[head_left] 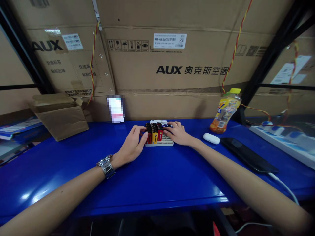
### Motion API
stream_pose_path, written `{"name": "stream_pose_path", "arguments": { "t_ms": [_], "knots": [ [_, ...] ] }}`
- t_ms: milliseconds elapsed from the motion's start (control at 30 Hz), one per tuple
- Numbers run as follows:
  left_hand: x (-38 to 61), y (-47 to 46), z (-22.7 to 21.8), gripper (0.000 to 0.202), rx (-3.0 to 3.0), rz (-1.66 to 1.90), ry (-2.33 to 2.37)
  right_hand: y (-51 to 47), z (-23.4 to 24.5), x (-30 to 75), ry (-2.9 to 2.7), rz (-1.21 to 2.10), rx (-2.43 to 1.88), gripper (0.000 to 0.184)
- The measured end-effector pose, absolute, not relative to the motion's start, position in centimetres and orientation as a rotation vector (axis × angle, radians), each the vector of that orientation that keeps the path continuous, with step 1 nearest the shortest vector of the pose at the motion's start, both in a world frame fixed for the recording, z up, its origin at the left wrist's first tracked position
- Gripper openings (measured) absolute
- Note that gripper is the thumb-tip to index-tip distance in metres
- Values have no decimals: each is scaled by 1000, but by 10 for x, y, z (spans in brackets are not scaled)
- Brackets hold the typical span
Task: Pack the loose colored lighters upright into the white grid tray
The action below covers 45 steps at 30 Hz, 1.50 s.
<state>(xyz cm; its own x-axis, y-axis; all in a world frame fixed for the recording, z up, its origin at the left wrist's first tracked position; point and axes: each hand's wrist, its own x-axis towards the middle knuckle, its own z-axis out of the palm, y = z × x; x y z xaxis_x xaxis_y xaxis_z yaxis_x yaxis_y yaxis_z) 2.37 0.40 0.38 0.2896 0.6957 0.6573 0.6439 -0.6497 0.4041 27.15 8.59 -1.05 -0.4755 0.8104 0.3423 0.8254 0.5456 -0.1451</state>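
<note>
A pale slotted tray (166, 143) stands near the back of the blue table. Its left part holds several upright blocks with black tops that look like 9-volt batteries (154, 137), red and yellow. My left hand (131, 144) is curled against the left side of this group, thumb and index finger bent at the leftmost red battery. Over the tray's right part lies my right hand (178, 133), fingers bent inward. Small dark, shiny pieces (166, 125) show at its fingertips; their kind is unclear. A white marker-like object (158, 121) lies just behind the tray.
Right of my hands are a white earbud case (211, 138), a drink bottle (225, 113), a black phone (247, 154) on a white cable and a power strip (283, 141). On the left stands an open cardboard box (62, 121). Large cartons (133, 78) wall off the back.
</note>
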Motion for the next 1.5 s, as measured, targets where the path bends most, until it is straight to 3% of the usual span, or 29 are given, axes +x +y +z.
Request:
{"name": "stream_pose_path", "arguments": {
  "t_ms": [100, 333, 667, 833, 1000, 1300, 1500],
  "knots": [
    [24, 4, 4, 20, 2474, 1302, 1293, 86, -13, 268, -2438, -42, -1414, 38],
    [23, 4, 4, 21, 2467, 1282, 1306, 75, 0, 259, -2380, 67, -1379, 15],
    [24, 3, 5, 20, 2464, 1313, 1316, 82, 5, 265, -2284, 46, -1341, 20],
    [25, -2, 10, 18, 2429, 1461, 1286, 74, 15, 262, -1719, 551, -1022, 24],
    [29, -7, 12, 23, 2426, 1498, 1193, 46, 25, 240, -1657, 893, -718, 30],
    [35, -11, 13, 26, 2475, 1532, 1138, 17, 33, 222, -2085, 382, -575, 17],
    [38, -15, 18, 19, 2301, 1647, 1119, 12, 43, 227, -2240, 119, -601, 32]
  ]
}}
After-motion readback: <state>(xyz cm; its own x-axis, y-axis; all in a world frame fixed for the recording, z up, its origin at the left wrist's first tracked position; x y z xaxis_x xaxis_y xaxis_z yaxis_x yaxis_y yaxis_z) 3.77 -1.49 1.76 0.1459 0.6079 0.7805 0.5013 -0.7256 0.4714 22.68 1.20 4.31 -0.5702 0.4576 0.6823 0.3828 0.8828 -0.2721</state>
